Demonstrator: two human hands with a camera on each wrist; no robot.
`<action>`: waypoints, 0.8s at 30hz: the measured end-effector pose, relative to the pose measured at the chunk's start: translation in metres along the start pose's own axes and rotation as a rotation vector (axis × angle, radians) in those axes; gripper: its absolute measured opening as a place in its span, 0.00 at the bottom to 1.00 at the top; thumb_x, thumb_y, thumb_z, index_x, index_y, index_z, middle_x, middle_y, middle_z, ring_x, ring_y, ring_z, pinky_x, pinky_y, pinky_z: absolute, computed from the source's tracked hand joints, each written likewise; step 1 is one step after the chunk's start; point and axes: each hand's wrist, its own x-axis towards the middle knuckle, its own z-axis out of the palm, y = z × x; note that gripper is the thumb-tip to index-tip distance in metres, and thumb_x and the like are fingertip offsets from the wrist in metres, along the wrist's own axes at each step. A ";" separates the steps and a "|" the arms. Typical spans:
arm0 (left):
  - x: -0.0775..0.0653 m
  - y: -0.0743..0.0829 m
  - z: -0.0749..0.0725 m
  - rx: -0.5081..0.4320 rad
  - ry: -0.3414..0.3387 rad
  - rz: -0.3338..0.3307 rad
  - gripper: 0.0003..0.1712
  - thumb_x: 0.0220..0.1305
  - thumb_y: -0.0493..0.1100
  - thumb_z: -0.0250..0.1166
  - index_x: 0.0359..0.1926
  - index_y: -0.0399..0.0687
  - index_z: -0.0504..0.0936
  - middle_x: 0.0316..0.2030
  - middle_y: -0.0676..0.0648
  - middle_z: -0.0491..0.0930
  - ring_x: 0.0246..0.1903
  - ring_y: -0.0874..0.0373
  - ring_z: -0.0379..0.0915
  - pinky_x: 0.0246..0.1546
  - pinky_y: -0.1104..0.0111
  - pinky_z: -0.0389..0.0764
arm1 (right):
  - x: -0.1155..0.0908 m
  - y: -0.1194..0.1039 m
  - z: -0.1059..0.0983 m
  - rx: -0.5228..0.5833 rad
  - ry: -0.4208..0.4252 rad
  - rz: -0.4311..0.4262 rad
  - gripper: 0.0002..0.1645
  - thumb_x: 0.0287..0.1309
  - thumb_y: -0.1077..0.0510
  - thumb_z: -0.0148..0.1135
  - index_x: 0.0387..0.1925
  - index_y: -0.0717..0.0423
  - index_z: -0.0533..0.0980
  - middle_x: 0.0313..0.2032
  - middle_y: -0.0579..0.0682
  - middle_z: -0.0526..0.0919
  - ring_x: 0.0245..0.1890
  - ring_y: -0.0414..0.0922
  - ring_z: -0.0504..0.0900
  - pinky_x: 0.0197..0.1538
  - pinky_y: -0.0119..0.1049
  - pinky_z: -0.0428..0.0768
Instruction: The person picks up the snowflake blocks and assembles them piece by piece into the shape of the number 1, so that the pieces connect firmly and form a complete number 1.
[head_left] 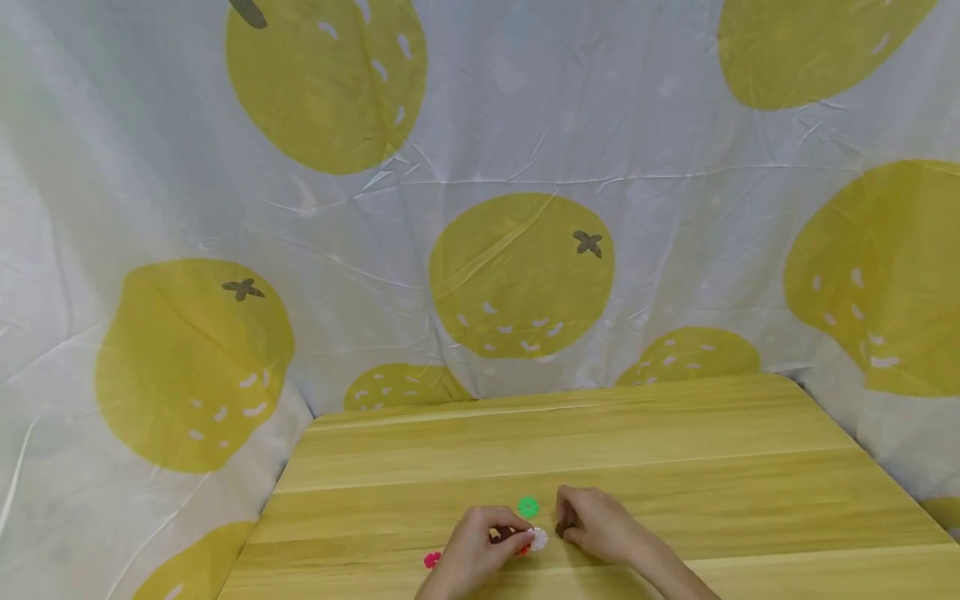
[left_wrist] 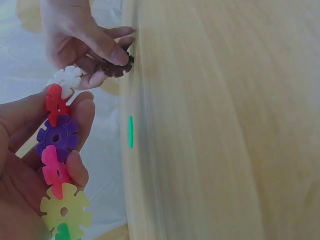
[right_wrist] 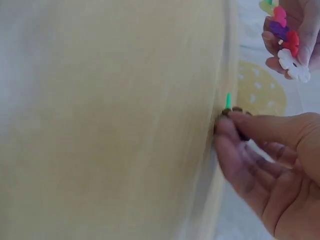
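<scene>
My left hand [head_left: 476, 546] holds a chain of interlocking notched plastic discs; white [left_wrist: 67, 76], red, purple [left_wrist: 69, 140], pink, yellow [left_wrist: 51, 206] and green ones show in the left wrist view. The chain lies along the fingers, its white end pointing toward the other hand. Between thumb and fingers, my right hand [head_left: 600, 527] pinches a dark brown notched disc [left_wrist: 114, 70], a short gap from the white one. Beyond both hands a green disc [head_left: 528, 507] lies flat on the table.
A pink-red notched piece [head_left: 432, 560] shows just left of the left hand. The wood-grain table [head_left: 675, 450] extends beyond the hands. A white cloth [head_left: 675, 250] with yellow fruit prints hangs behind it and at its sides.
</scene>
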 end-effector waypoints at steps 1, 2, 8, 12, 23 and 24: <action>0.000 0.000 0.000 -0.001 0.003 0.009 0.06 0.68 0.41 0.71 0.38 0.45 0.93 0.34 0.51 0.90 0.27 0.76 0.72 0.28 0.79 0.78 | 0.000 0.002 0.000 0.080 -0.011 -0.003 0.14 0.56 0.70 0.73 0.34 0.53 0.75 0.28 0.44 0.81 0.25 0.29 0.74 0.27 0.25 0.75; 0.000 0.000 -0.001 -0.001 0.005 0.019 0.06 0.68 0.41 0.71 0.39 0.45 0.93 0.34 0.50 0.90 0.27 0.76 0.71 0.28 0.79 0.78 | -0.001 0.003 0.000 0.174 -0.025 0.000 0.12 0.58 0.71 0.71 0.35 0.55 0.76 0.27 0.47 0.82 0.23 0.31 0.76 0.26 0.25 0.77; 0.000 -0.001 -0.002 -0.006 0.007 0.050 0.10 0.68 0.41 0.70 0.46 0.41 0.92 0.35 0.48 0.90 0.27 0.76 0.70 0.27 0.79 0.78 | -0.009 0.006 -0.003 0.575 -0.040 0.032 0.08 0.68 0.67 0.64 0.46 0.67 0.77 0.30 0.62 0.85 0.24 0.42 0.87 0.29 0.39 0.88; 0.000 -0.002 -0.003 -0.006 0.013 0.048 0.09 0.68 0.41 0.70 0.44 0.42 0.92 0.35 0.48 0.90 0.28 0.76 0.71 0.28 0.78 0.79 | -0.014 0.002 -0.008 0.709 -0.039 0.014 0.17 0.69 0.64 0.64 0.52 0.75 0.76 0.35 0.64 0.86 0.29 0.41 0.89 0.35 0.44 0.90; 0.000 0.003 -0.003 -0.013 0.021 0.026 0.06 0.67 0.42 0.72 0.36 0.46 0.92 0.33 0.51 0.90 0.28 0.76 0.71 0.27 0.78 0.78 | -0.023 -0.008 -0.011 0.903 -0.075 0.020 0.28 0.68 0.65 0.65 0.60 0.84 0.71 0.44 0.64 0.88 0.39 0.43 0.92 0.45 0.40 0.90; 0.000 0.004 -0.003 -0.016 0.022 0.029 0.06 0.67 0.42 0.72 0.36 0.46 0.93 0.33 0.51 0.90 0.29 0.76 0.72 0.27 0.78 0.79 | -0.023 -0.008 -0.011 0.905 -0.070 0.023 0.28 0.68 0.65 0.66 0.59 0.84 0.71 0.44 0.64 0.88 0.39 0.43 0.92 0.45 0.40 0.90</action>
